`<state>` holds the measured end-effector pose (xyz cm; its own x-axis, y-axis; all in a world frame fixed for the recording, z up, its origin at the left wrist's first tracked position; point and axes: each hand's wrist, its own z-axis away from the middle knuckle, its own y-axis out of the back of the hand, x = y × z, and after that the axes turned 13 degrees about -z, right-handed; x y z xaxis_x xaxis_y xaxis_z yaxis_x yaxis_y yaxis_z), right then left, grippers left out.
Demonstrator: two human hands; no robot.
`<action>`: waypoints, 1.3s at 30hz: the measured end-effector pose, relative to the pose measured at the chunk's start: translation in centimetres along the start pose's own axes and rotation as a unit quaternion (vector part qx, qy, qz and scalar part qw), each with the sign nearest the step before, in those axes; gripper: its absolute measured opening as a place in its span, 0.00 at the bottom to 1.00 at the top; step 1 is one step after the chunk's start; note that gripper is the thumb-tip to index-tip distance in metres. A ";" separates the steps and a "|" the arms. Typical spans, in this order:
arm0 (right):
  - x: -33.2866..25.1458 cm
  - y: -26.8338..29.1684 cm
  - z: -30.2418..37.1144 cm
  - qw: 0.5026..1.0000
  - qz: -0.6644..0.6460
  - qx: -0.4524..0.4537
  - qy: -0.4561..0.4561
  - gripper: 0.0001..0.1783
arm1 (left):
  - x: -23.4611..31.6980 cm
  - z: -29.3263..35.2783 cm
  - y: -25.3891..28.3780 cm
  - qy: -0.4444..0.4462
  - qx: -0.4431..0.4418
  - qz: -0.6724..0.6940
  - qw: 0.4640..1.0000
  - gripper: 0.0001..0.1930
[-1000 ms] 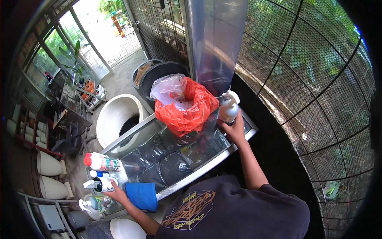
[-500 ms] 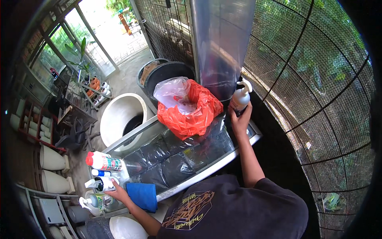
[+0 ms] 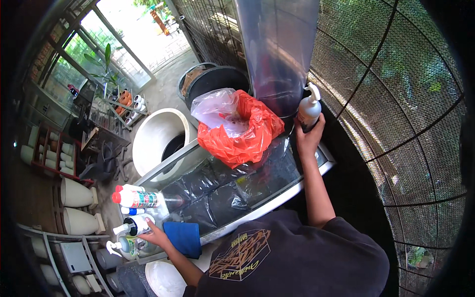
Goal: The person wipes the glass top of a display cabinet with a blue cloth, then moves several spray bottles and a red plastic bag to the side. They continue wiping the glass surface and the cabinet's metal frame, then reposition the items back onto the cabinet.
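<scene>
My right hand [image 3: 310,138] grasps a grey spray bottle [image 3: 309,110] with a white top, its fingers closed around the lower body. The bottle is by the right end of a long glass-topped table [image 3: 257,211], near the far corner; I cannot tell whether its base touches anything. My left hand [image 3: 156,235] has its fingers curled around a black-and-white spray bottle [image 3: 140,225] at the table's left end. Just beside it are a green-labelled spray bottle [image 3: 128,246], a small blue-and-white bottle [image 3: 132,211] and a red-capped bottle [image 3: 143,199].

A loose grip on the right could drop the grey bottle past the table's edge. On the left, a sideways nudge could topple the crowded bottles over the end. The crumpled red bag [image 3: 242,141], by the far edge right of centre, could snag a low-moving wrist.

The metal rim runs along the near edge, where a blue cloth [image 3: 183,238] hangs near the left corner. Between bag and bottles, the middle of the glass offers the most room to move. Beyond the right end, a mesh wall [image 3: 391,119] limits reach.
</scene>
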<state>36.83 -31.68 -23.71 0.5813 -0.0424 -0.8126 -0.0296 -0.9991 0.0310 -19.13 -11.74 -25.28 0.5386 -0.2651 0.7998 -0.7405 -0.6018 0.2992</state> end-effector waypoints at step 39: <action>-8.2 10.0 6.5 0.879 -0.236 -0.380 -0.163 0.50 | 25.9 24.3 -15.4 -0.217 -0.639 0.249 0.694 0.51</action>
<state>26.51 -41.32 -20.49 0.1160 0.2581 -0.9591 0.7765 -0.6256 -0.0744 15.98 -27.62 -21.84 -0.0479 -0.5700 0.8202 -0.4806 0.7330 0.4813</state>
